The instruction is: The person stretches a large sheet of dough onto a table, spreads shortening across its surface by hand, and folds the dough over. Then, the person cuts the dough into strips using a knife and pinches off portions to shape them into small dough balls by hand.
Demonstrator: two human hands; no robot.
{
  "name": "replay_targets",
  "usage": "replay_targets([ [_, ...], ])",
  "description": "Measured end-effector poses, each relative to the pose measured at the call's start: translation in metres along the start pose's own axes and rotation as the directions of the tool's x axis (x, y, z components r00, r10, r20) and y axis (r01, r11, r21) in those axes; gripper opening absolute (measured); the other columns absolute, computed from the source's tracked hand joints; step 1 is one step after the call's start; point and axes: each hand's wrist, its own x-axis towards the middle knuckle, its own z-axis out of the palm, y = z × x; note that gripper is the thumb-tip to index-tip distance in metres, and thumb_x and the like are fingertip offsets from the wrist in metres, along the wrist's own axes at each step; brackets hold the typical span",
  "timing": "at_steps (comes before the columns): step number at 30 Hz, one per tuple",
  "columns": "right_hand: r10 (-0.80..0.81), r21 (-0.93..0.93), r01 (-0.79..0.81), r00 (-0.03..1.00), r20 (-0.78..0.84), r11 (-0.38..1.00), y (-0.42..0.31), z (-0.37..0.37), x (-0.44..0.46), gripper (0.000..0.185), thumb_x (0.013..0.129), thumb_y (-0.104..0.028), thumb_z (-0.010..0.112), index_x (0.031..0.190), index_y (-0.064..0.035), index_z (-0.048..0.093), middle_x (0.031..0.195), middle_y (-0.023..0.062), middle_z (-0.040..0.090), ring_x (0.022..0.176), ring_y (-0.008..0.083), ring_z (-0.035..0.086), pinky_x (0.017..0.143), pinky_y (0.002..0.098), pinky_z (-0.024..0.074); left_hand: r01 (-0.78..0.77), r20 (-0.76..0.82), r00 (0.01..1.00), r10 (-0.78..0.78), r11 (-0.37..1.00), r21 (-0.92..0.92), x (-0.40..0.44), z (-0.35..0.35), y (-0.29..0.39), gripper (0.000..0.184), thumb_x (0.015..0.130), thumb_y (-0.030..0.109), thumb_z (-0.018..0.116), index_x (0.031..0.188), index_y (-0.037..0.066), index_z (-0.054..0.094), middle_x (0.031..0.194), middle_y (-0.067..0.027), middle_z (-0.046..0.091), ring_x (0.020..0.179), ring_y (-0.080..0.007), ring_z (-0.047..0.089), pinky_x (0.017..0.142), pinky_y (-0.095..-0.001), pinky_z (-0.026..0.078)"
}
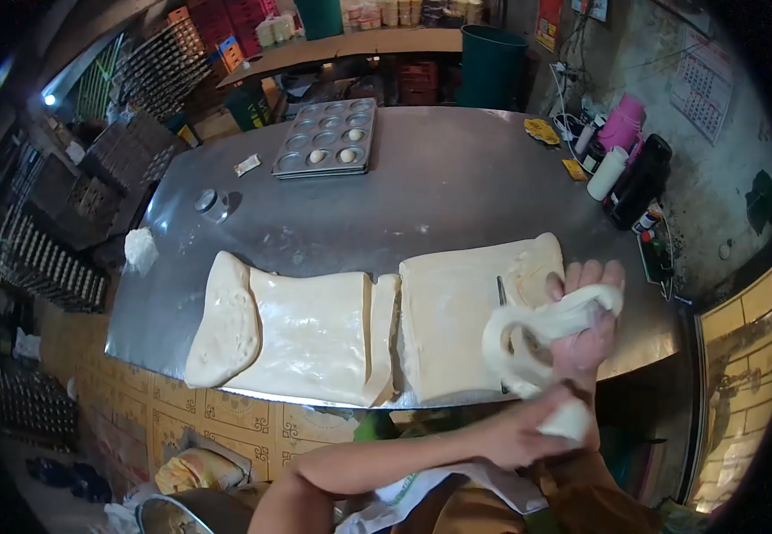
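A long, looped strip of pale, soft dough drapes across the right hand, fingers extended unclenched, partly covering a thin, dark tool. The left hand clenches a white dough lump; any join to the strip is hidden.

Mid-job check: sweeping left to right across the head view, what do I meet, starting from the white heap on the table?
White heap → left dough slab → right dough slab → right hand → wall calendar.
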Motion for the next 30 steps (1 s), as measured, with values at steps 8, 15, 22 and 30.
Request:
replay_targets([
  [8,0.032,-0.308,-0.13,0.952,-0.305,0.942,-0.015,0.013,0.001,0.027,0.086,-0.006,0.06,0.11,-0.0129,0.049,0.112,0.009,0.057,0.095,0.0243,0.056,0.078,0.037,0.0474,-0.228,-0.155,0.863,0.481,0.645,0.73,-0.078,-0.083,0.04,0.04,0.075,-0.005,0.068,0.113,0.005,0.061,0.086,-0.0055,0.067,0.064,-0.0126,0.058,0.057,-0.0239,0.047],
  [15,0.492,-0.316,-0.526,0.85,-0.187,0.789,0.068,0.035,-0.064,0.022,0.088,-0.002,0.061,0.109,-0.001,0.06,0.081,0.0103,0.06,0.058,0.0165,0.053,0.059,0.0268,0.0451,0.427,-0.668,0.741,0.075,0.715,0.554,-0.21,-0.217,0.031,0.035,0.079,0.007,0.075,0.111,0.003,0.061,0.098,-0.0079,0.065,0.075,-0.0152,0.059,0.069,-0.0284,0.049],
  [22,0.528,-0.512,-0.421,0.846,0.077,0.749,0.187,0.132,-0.083,0.01,0.087,0.0,0.064,0.077,-0.0014,0.062,0.069,0.0055,0.058,0.059,0.0133,0.052,0.061,0.0257,0.0462,0.11,-0.316,0.877,0.361,0.491,0.864,-0.184,-0.188,-0.046,0.057,0.087,0.014,0.065,0.138,0.0,0.044,0.134,-0.023,0.053,0.121,-0.0355,0.054,0.1,-0.0436,0.045],
  [30,0.441,-0.874,0.056,0.847,0.298,0.482,0.24,0.175,-0.021,0.026,0.084,0.002,0.061,0.109,-0.0008,0.064,0.106,0.0109,0.063,0.081,0.0207,0.059,0.074,0.0297,0.0487,-0.209,-0.416,0.463,0.782,0.553,0.807,-0.216,-0.261,0.004,0.041,0.083,0.002,0.059,0.124,-0.001,0.053,0.109,-0.0174,0.06,0.089,-0.0268,0.059,0.079,-0.0361,0.048],
])
